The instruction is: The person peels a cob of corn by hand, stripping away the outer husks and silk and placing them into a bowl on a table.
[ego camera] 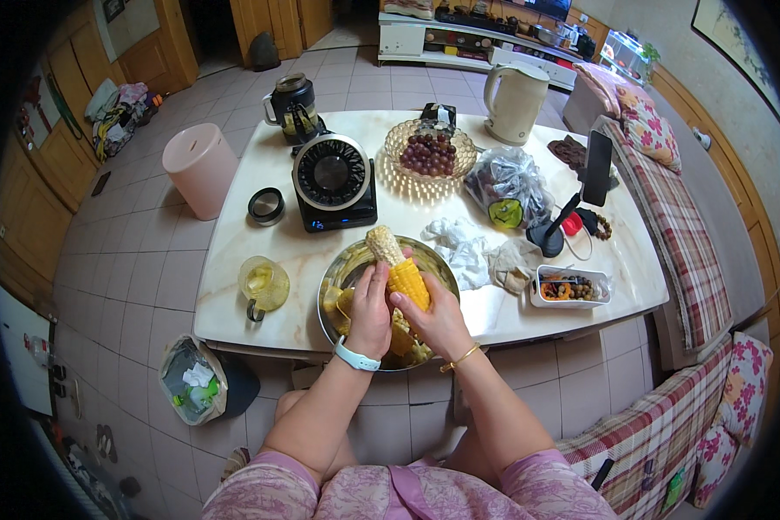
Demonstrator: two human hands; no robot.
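Between my two hands is a corn cob [408, 279], tilted, its upper end stripped pale and its lower part still covered in yellow kernels. My left hand [372, 312] presses against its left side, fingers closed around it. On the right side, my right hand [437, 318] grips the yellow part, with the thumb lying on the kernels. Both hands are over a round metal bowl [325, 315] near the table's front edge. Inside the bowl lie loose corn kernels [422, 353] and yellow pieces [338, 305] that I cannot identify for certain.
A glass mug [264, 285] stands left of the bowl, a black fan-like device [333, 175] behind it. Grapes [428, 156] fill a glass dish, near a kettle [516, 104]. Crumpled tissues [458, 250], a phone on a stand [597, 169] and a white box of beads [571, 301] are to the right.
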